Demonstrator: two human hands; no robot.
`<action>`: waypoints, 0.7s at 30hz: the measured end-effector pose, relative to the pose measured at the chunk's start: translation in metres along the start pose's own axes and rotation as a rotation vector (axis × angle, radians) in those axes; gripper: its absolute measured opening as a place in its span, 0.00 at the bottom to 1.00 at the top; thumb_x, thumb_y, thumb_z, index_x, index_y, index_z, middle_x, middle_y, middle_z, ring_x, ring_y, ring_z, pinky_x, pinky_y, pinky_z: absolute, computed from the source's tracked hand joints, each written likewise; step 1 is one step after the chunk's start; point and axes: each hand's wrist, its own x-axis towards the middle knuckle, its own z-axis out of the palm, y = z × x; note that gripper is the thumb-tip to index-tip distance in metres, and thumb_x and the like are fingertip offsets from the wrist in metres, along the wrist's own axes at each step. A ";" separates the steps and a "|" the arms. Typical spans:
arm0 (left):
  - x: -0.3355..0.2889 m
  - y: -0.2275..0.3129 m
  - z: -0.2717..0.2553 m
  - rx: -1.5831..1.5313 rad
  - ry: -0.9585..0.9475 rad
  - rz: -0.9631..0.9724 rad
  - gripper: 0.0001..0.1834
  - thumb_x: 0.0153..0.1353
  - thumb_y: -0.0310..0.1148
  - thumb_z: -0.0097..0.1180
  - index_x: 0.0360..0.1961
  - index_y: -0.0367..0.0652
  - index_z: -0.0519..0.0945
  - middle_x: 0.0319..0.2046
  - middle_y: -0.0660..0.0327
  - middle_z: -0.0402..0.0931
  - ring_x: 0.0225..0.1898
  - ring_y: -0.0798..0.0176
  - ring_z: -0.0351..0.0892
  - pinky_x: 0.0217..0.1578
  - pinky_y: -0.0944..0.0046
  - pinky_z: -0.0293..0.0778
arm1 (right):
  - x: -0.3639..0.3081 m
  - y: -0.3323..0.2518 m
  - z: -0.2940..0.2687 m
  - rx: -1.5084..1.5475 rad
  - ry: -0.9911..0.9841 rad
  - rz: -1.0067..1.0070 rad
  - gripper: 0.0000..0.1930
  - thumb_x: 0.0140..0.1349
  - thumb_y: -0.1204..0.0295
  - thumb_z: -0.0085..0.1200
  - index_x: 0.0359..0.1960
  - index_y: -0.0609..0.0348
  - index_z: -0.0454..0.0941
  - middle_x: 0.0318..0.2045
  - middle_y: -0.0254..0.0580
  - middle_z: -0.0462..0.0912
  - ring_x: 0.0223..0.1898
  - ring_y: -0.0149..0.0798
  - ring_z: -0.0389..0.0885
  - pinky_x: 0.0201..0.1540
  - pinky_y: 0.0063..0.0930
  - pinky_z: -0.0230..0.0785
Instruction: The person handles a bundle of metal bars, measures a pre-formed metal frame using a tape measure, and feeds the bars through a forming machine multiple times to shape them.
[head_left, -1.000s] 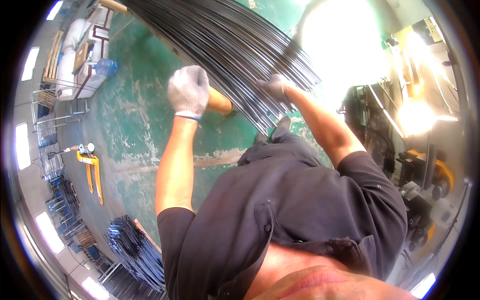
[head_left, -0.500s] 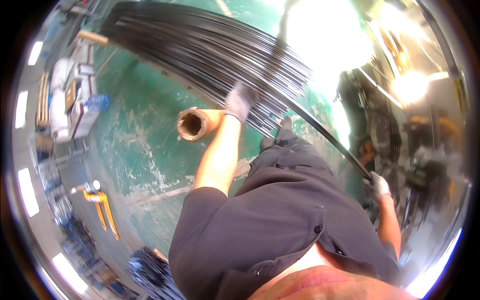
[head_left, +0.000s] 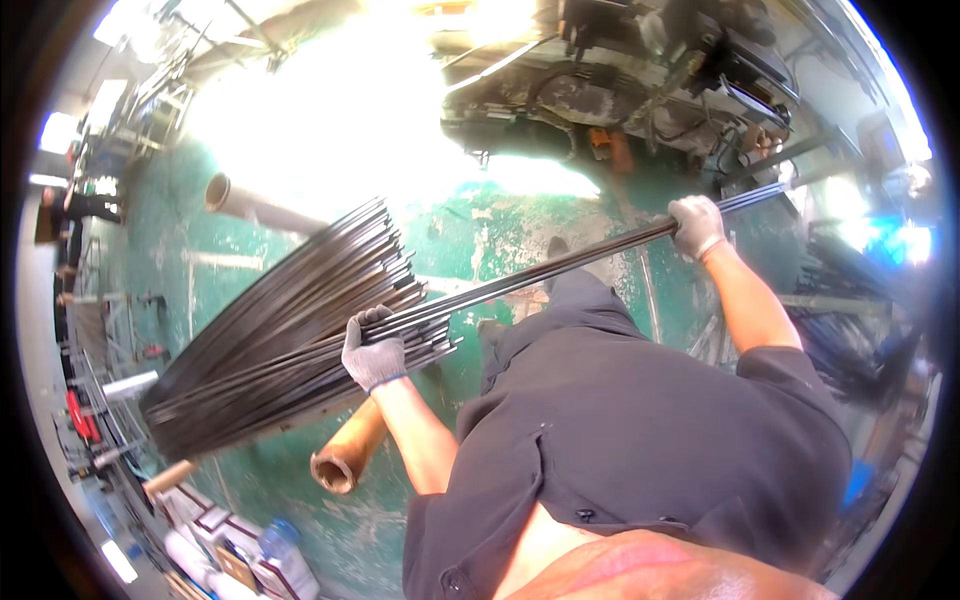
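Since half a second ago, the bundle of thin dark rods (head_left: 560, 263) has swung up across the front of the body, and the right hand (head_left: 695, 226) has come up with it. It lies slanting between the two gloved hands, running on past the right one. That hand is closed round the rods; the left hand (head_left: 375, 352) has its fingers curled about them nearer the pile (head_left: 290, 320). Where the bundle's left end stops against the pile, I cannot tell. Beside the pile a brown tube (head_left: 358, 440) shows its open end, with a second tube (head_left: 255, 203) on the far side, both above the worn green floor (head_left: 290, 500). Lifting the rods clear seems to be the step in hand; the next move likely calls for both grips kept firm and the long ends clear of the pile.
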 end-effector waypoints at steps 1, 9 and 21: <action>-0.010 -0.010 0.020 0.070 -0.045 0.041 0.06 0.68 0.27 0.60 0.35 0.35 0.83 0.33 0.52 0.83 0.38 0.52 0.83 0.53 0.45 0.80 | 0.000 0.018 -0.001 0.007 0.007 0.040 0.17 0.62 0.59 0.67 0.22 0.52 0.76 0.25 0.47 0.81 0.33 0.57 0.81 0.40 0.50 0.72; -0.045 -0.012 0.171 0.178 -0.496 0.212 0.08 0.75 0.28 0.56 0.50 0.36 0.79 0.40 0.57 0.80 0.42 0.58 0.79 0.54 0.51 0.79 | -0.029 0.194 0.041 -0.035 0.260 0.627 0.08 0.62 0.70 0.66 0.39 0.56 0.83 0.40 0.50 0.85 0.52 0.56 0.81 0.58 0.45 0.73; -0.001 -0.257 0.343 0.396 -0.665 -0.057 0.12 0.75 0.29 0.57 0.54 0.35 0.81 0.48 0.51 0.83 0.54 0.50 0.82 0.66 0.42 0.74 | 0.122 0.192 0.061 2.689 0.746 0.998 0.08 0.74 0.76 0.56 0.48 0.68 0.81 0.46 0.52 0.86 0.54 0.53 0.85 0.68 0.53 0.76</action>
